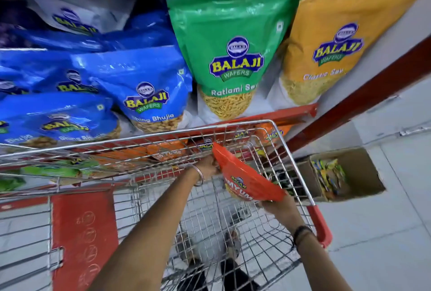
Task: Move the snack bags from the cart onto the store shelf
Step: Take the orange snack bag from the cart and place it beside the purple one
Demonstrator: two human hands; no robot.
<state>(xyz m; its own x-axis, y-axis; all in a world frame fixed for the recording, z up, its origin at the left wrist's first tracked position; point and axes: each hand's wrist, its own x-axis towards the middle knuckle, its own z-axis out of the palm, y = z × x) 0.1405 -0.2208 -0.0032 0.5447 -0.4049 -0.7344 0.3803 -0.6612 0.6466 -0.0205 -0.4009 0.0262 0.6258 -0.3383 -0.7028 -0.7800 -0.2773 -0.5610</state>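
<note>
An orange-red snack bag hangs tilted above the wire cart. My left hand grips its upper left end, and my right hand holds its lower right corner from below. The cart basket under the bag shows bare wire mesh. Behind the cart's far rim, more orange snack bags lie on a low red shelf. Above them stand blue bags, a green bag and a yellow bag.
A red child-seat flap closes the cart's near left. The red cart handle sits just right of my right wrist. An open cardboard box of small packets stands on the pale tiled floor at the right. Green bags lie low left.
</note>
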